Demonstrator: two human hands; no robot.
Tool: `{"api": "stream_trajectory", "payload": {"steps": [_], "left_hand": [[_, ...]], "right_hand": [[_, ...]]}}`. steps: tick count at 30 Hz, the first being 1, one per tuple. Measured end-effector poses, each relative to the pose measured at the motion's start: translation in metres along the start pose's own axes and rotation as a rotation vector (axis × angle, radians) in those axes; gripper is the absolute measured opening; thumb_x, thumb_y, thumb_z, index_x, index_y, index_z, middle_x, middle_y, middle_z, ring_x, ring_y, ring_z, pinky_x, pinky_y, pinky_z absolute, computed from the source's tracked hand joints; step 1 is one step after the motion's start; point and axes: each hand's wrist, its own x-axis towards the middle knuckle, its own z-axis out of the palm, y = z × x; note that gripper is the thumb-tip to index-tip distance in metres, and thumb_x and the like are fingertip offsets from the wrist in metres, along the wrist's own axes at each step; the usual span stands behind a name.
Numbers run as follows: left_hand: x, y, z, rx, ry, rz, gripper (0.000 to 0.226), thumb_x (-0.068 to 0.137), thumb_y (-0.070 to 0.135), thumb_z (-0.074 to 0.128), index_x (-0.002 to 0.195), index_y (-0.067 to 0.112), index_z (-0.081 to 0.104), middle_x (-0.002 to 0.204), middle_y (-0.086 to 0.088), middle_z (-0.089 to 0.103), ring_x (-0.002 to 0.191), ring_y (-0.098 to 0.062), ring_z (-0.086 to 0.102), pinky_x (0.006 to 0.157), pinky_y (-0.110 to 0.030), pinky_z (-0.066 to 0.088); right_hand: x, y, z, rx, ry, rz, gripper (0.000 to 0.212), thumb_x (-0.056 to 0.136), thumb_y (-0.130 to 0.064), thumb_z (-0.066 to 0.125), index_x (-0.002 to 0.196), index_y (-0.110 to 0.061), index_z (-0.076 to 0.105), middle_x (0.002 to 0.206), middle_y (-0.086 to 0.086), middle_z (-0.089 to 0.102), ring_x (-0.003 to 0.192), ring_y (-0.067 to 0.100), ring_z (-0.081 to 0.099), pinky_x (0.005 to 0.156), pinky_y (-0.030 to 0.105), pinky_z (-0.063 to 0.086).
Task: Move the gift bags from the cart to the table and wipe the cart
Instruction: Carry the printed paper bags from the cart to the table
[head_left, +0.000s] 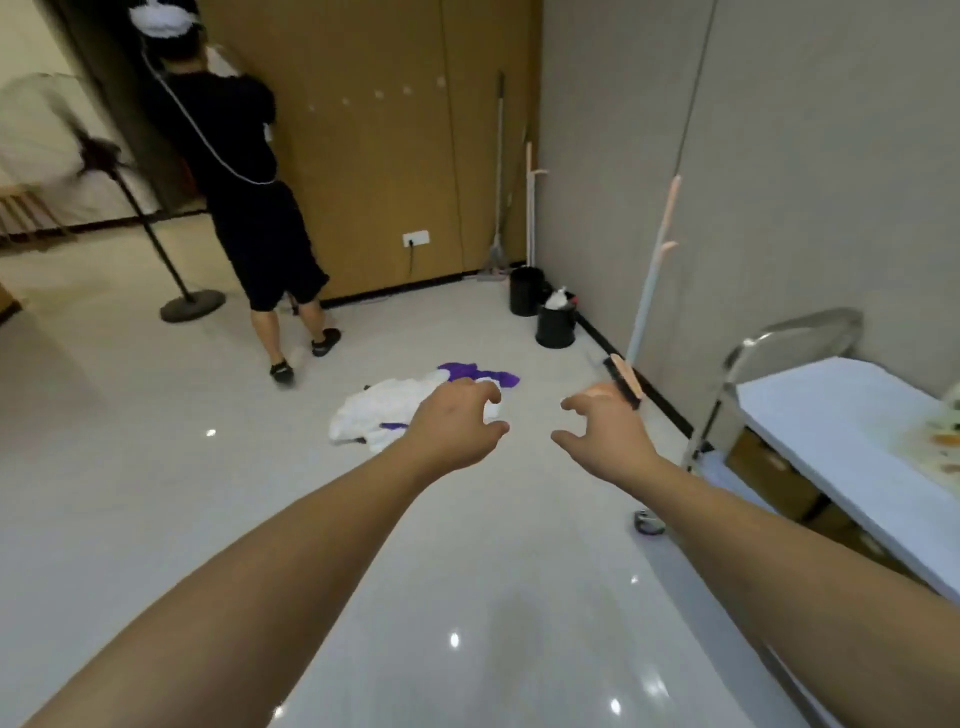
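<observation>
Hands: left hand (457, 428) and right hand (605, 434) reach forward side by side, apart, over the floor (156, 467)
Cloth pile (384, 410): on the floor just beyond the left hand
Cart (831, 415): at the right edge, beside the right wall, boxes (774, 473) on its lower shelf
Brush (626, 384): just beyond the right hand, between it and the cart
Bins (556, 325): on the floor in the far right corner, behind the cloth pile
Mop (496, 208): leaning in that corner behind the bins
Person (244, 182): far left, facing the back wall
Fan stand (176, 280): left of the person
</observation>
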Motion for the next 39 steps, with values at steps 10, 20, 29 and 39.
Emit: {"api": "stream_trajectory", "payload": {"steps": [10, 20, 29, 39], "left_hand": [[0.123, 0.234, 0.119, 0.048, -0.279, 0.517, 0.044, 0.093, 0.044, 0.064, 0.131, 0.024, 0.058, 0.132, -0.003, 0.059, 0.123, -0.025, 0.052, 0.099, -0.038, 0.047], [0.219, 0.379, 0.183, 0.017, -0.451, 0.884, 0.053, 0.096, 0.046, 0.06, 0.142, 0.024, 0.048, 0.139, -0.002, 0.053, 0.127, -0.025, 0.05, 0.101, -0.039, 0.044], [0.314, 0.446, 0.201, -0.156, -0.528, 0.972, 0.05, 0.097, 0.039, 0.064, 0.14, 0.018, 0.052, 0.14, -0.002, 0.054, 0.124, -0.021, 0.053, 0.094, -0.03, 0.042], [0.38, 0.545, 0.247, -0.255, -0.583, 0.896, 0.047, 0.095, 0.038, 0.066, 0.137, 0.021, 0.054, 0.136, 0.0, 0.057, 0.116, -0.021, 0.057, 0.084, -0.031, 0.045]], "right_hand": [[-0.032, 0.217, -0.111, 0.058, 0.213, 0.487, 0.043, 0.092, -0.037, 0.067, 0.13, -0.017, 0.064, 0.128, 0.009, 0.065, 0.116, 0.029, 0.06, 0.095, 0.036, 0.048], [-0.036, 0.322, -0.172, -0.012, 0.444, 0.886, 0.052, 0.092, -0.043, 0.067, 0.138, -0.023, 0.057, 0.136, 0.001, 0.062, 0.119, 0.024, 0.059, 0.095, 0.036, 0.049], [0.017, 0.36, -0.211, -0.048, 0.518, 1.085, 0.052, 0.093, -0.042, 0.066, 0.14, -0.02, 0.056, 0.136, 0.003, 0.062, 0.114, 0.024, 0.062, 0.09, 0.035, 0.05], [0.06, 0.457, -0.291, -0.079, 0.73, 1.115, 0.051, 0.092, -0.04, 0.066, 0.139, -0.022, 0.056, 0.126, 0.004, 0.066, 0.097, 0.025, 0.068, 0.076, 0.034, 0.055]]}}
